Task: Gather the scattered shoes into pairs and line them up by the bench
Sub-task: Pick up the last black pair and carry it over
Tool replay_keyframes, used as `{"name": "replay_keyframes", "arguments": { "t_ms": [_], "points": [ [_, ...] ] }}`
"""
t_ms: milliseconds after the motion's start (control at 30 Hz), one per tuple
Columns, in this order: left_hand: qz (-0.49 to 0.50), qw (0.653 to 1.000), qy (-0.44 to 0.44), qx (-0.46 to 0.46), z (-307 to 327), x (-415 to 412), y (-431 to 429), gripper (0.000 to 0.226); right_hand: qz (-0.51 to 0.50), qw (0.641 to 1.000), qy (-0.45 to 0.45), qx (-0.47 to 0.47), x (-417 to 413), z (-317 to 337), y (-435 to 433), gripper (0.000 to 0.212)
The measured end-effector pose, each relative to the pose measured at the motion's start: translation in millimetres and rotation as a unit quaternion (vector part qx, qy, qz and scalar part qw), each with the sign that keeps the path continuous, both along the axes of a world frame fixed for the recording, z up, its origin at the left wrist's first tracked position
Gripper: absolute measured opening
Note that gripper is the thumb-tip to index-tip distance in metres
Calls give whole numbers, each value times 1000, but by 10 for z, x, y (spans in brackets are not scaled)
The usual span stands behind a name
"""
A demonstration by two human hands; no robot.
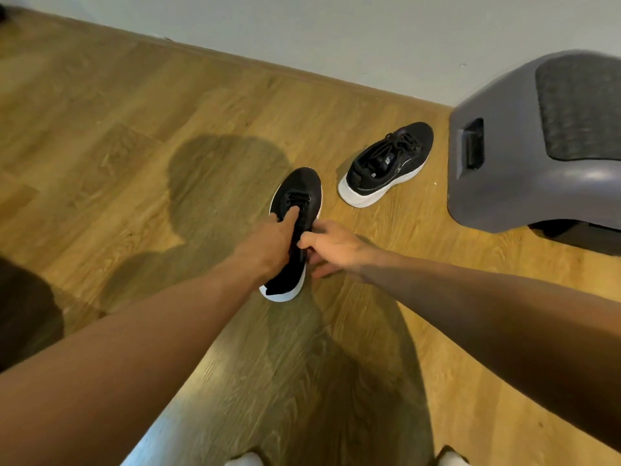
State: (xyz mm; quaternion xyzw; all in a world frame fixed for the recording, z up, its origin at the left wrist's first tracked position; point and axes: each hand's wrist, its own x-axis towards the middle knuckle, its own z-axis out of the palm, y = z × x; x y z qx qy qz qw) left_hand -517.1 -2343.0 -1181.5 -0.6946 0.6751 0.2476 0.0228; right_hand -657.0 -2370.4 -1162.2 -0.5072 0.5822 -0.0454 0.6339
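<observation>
A black knit sneaker with a white sole (299, 196) sits at the middle of the wooden floor, toe pointing away from me. My left hand (272, 243) grips it from the left, index finger lying on the laces. My right hand (331, 247) pinches its right side near the collar. A second black sneaker with a thick white sole (386, 163) rests on the floor to the right, toe toward the wall, close to the grey bench (504, 183). No hand touches that second sneaker.
The grey plastic bench with a dark textured top stands at the right against the pale wall (336, 35). A wooden skirting runs along the wall. A dark object (23, 314) sits at the left edge. Open floor (100, 129) lies to the left.
</observation>
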Motion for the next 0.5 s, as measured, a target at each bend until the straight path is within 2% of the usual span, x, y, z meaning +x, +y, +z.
{"name": "replay_keyframes", "arguments": {
  "t_ms": [33, 100, 167, 233, 300, 367, 433, 500],
  "points": [
    [10, 1000, 6, -10, -4, 41, -41, 80, -2, 999, 11, -36, -26, 40, -99, 30],
    [38, 998, 33, -22, 14, 102, -135, 80, -10, 982, 76, -173, -62, 116, -353, 26],
    [67, 995, 59, -35, 54, 145, -252, 73, 7, 932, 169, -319, -84, 174, -581, 33],
    [94, 992, 69, -53, 84, 154, -382, 66, 28, 884, 234, -405, -134, 168, -743, 44],
    [109, 989, 73, -64, 101, 125, -467, 59, 57, 862, 288, -414, -203, 105, -864, 52],
    [114, 988, 79, -67, 86, 70, -520, 55, 67, 878, 317, -351, -273, 18, -972, 51],
    [111, 988, 91, -64, 39, 7, -540, 57, 66, 905, 306, -288, -328, -76, -1022, 46],
    [112, 986, 103, -70, -34, -43, -530, 66, 49, 909, 281, -302, -349, -161, -980, 39]
  ]
}}
